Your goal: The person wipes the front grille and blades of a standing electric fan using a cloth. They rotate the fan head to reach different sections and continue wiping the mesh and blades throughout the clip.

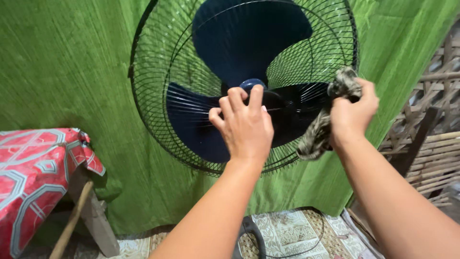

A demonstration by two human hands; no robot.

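A stand fan with dark blue blades [239, 43] sits inside a black wire grille [153, 120], filling the upper middle of the head view. My left hand [244, 122] rests on the centre of the grille, fingers spread over the blue hub [252, 84]. My right hand [353, 109] grips a mottled grey-brown cloth [318, 134] and presses it against the grille's right rim. The cloth's loose end hangs down below that hand.
A green curtain [62, 72] hangs behind the fan. A table with a red patterned cover [33, 168] stands at the left. Woven bamboo wall [436, 124] at the right. A patterned mat [292, 235] and a black cable [318, 240] lie on the floor below.
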